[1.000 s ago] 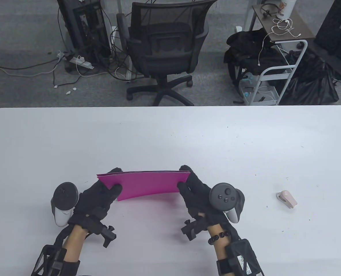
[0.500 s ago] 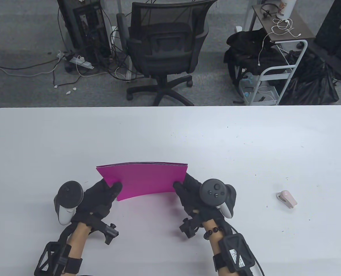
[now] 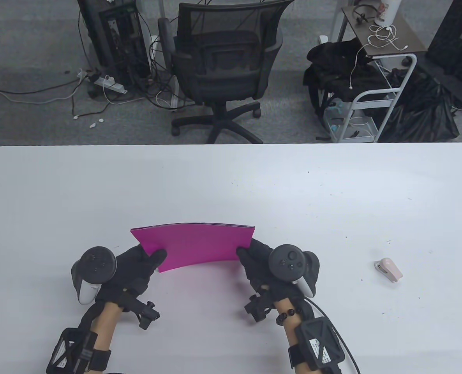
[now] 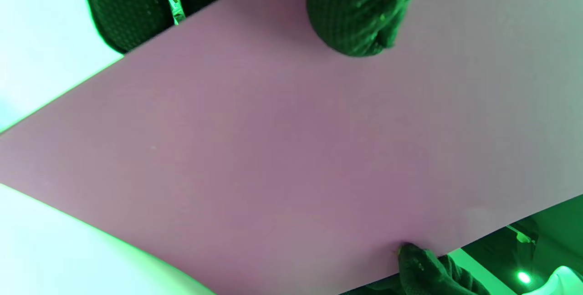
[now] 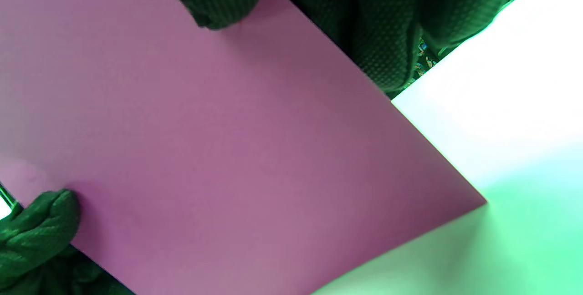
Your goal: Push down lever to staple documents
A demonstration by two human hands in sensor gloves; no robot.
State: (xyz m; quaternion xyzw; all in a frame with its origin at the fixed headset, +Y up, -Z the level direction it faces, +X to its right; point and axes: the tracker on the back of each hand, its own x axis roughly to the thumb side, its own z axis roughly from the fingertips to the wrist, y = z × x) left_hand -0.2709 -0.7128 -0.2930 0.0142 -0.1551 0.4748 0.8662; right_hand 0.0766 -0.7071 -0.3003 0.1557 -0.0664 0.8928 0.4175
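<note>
Two hands grip magenta paper stack [image 3: 194, 246] by its ends: left hand [image 3: 131, 270] at left edge, right hand [image 3: 260, 265] at right. Stack bowed, layered top edge visible, lower edge at desk [image 3: 231, 183]. Pink stapler [image 3: 388, 269] lies well right, untouched. Versus half-second earlier: stack slightly lower.

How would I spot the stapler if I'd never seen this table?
Start at the white table and go right of the right hand. The stapler lies there alone: small and pale pink, unlike the magenta paper both hands hold.
</note>
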